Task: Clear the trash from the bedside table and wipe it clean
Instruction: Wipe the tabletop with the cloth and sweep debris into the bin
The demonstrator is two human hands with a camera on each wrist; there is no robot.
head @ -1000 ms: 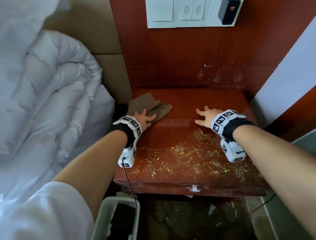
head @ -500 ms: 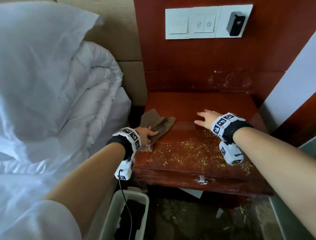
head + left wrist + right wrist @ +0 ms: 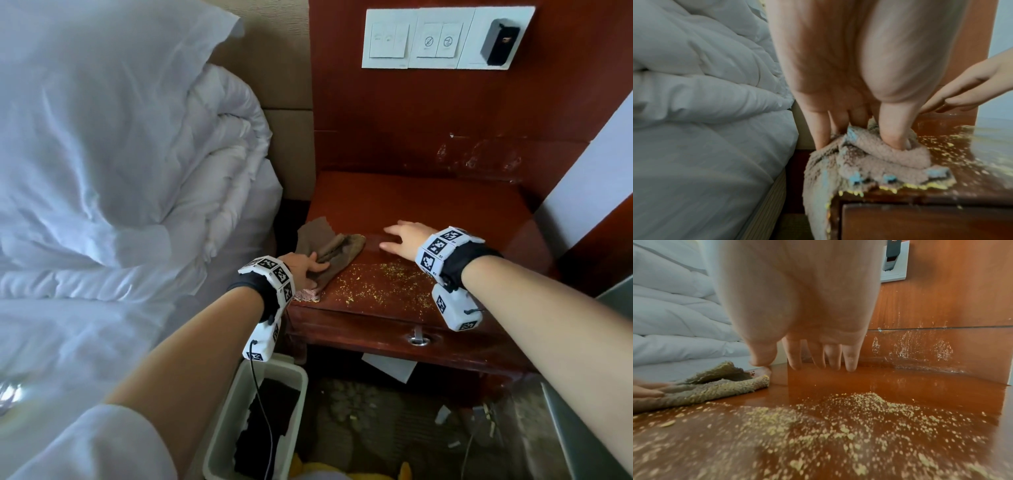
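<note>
The table (image 3: 428,202) is bounded by bed (image 3: 102,205) at 9 o'clock, wall at 12. The brown cloth (image 3: 329,253), bunched at its 8 o'clock corner and overhanging it, is gripped by the left hand (image 3: 303,269). Yellow crumbs (image 3: 383,281) are strewn along the 6 o'clock edge. The right hand (image 3: 402,240) is laid flat, fingers spread.

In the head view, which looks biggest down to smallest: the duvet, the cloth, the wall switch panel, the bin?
1. duvet
2. bin, partly cut off and nearest the camera, so unsure
3. switch panel
4. cloth, partly under the left hand
</note>
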